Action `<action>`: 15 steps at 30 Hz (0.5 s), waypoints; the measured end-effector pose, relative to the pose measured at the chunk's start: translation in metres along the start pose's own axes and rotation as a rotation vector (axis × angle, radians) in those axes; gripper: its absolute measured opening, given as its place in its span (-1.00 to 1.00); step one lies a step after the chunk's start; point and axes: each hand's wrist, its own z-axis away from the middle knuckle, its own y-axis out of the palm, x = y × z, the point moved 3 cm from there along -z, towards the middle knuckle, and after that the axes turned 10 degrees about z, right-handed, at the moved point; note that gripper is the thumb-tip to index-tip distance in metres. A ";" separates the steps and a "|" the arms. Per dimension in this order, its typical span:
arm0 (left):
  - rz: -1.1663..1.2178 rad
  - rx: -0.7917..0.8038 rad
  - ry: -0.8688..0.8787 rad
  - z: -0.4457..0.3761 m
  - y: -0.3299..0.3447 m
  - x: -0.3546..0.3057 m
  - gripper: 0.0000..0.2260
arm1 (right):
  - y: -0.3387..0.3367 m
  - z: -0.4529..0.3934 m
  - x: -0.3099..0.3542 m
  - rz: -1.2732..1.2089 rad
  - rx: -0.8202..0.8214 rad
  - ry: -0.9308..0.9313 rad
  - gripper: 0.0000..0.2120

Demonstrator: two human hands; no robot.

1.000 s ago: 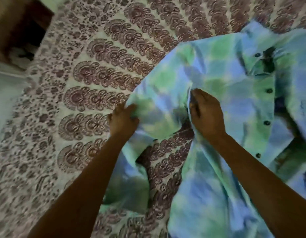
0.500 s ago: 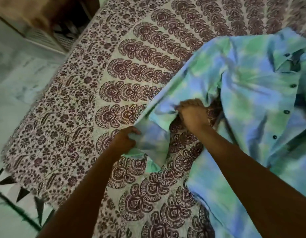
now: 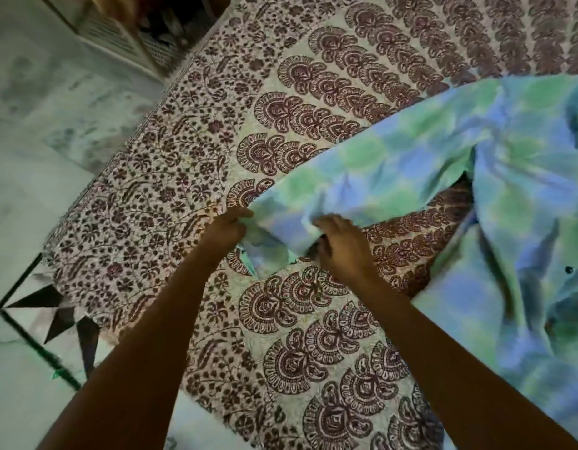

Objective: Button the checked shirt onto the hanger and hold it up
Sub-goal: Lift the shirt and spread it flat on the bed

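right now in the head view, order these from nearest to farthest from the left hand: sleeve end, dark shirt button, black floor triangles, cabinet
1. sleeve end: gripped by the left hand, at its right.
2. black floor triangles: lower left, off the bedspread.
3. cabinet: top left corner.
4. dark shirt button: far right, on the shirt body.

Bed (image 3: 216,151) under maroon-on-cream paisley and floral spread fills frame centre, edge running along left. Blue-green checked shirt (image 3: 508,222) lies crumpled on it at right, one sleeve stretching toward centre.
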 end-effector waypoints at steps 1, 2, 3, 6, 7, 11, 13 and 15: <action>0.006 0.034 0.025 0.002 -0.003 0.000 -0.76 | 0.005 0.003 0.017 -0.039 0.000 -0.059 -0.58; 0.010 0.072 0.059 0.006 -0.005 0.000 -0.77 | 0.010 0.005 0.032 -0.047 -0.005 -0.110 -0.57; -0.047 0.101 0.099 0.010 -0.008 0.000 -0.76 | 0.016 0.007 0.044 -0.036 -0.015 -0.140 -0.54; -0.277 0.093 0.225 0.011 -0.021 0.006 -0.73 | 0.028 0.006 0.076 0.089 -0.072 -0.117 -0.47; -0.350 0.063 0.288 0.011 -0.024 0.007 -0.77 | 0.030 0.005 0.083 0.095 -0.056 -0.064 -0.50; -0.449 -0.161 0.465 0.012 -0.032 -0.001 -0.88 | 0.039 0.001 0.095 -0.165 0.048 0.176 -0.62; -0.497 -0.310 0.551 0.015 -0.038 -0.007 -0.90 | 0.032 0.000 0.097 -0.215 -0.045 0.192 -0.58; -0.516 -0.418 0.588 0.017 -0.045 -0.002 -0.87 | 0.025 -0.001 0.096 -0.169 -0.064 0.137 -0.60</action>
